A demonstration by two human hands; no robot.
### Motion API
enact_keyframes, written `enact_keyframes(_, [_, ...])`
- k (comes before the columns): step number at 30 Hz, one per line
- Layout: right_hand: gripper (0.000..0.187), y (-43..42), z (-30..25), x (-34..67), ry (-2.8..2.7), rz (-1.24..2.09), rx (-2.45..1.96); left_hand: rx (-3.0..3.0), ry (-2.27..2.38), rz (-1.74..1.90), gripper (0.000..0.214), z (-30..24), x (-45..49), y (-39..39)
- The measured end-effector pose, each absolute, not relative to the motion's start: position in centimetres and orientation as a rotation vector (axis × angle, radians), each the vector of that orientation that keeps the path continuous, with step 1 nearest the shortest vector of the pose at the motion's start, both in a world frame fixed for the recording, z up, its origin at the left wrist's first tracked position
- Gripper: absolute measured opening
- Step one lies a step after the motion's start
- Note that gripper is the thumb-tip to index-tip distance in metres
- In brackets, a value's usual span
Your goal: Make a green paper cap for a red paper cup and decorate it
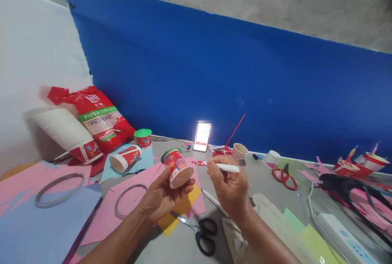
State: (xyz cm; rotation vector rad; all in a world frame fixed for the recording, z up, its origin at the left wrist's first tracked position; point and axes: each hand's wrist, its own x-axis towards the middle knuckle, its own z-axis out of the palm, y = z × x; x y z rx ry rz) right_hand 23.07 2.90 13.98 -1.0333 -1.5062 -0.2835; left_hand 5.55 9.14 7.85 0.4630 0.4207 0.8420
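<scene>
My left hand (161,198) is wrapped round a red printed paper cup (178,167) with a green cover, held on its side above the table. My right hand (228,186) pinches a white pen (223,167) whose red patterned tip points left toward the cup. Tip and cup are a little apart. Black-handled scissors (200,231) lie on the table just below both hands. Under the cup lie pink and yellow paper sheets (183,209).
Two more red cups (125,157) lie at the back left beside a stack of white cups (65,133) and a red bag (98,117). Red scissors (284,177), a lit phone (202,135), a power strip (339,235), wire rings and coloured paper are spread about. A blue board stands behind.
</scene>
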Motion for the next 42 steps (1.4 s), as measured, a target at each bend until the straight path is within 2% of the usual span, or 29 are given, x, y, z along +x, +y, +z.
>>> enact_keyframes(12, [0.017, 3.2, 13.9, 23.5, -1.499, -0.249, -1.064, 0.784, 0.501, 0.852, 0.034, 8.0, 5.7, 8.7])
enact_keyframes(20, [0.019, 5.0, 12.3, 24.8, -1.510, 0.006, -1.122, 0.947, 0.520, 0.860, 0.052, 8.7, 5.9, 8.3])
enact_keyframes(26, [0.018, 6.1, 11.8, 25.9, -1.425, 0.156, -1.105, 0.839, 0.472, 0.813, 0.040, 8.2, 5.2, 9.3])
enact_keyframes(29, [0.013, 5.7, 12.1, 25.7, -1.531, 0.070, -1.039, 0.775, 0.432, 0.832, 0.036, 8.1, 4.9, 9.6])
enact_keyframes(34, [0.023, 5.1, 11.6, 24.9, -1.798, -0.163, -0.881, 0.689, 0.376, 0.879, 0.033, 8.1, 4.6, 9.9])
enact_keyframes(42, [0.020, 5.3, 10.5, 23.8, -1.872, -0.416, -0.866, 0.693, 0.298, 0.856, 0.024, 8.3, 4.5, 10.0])
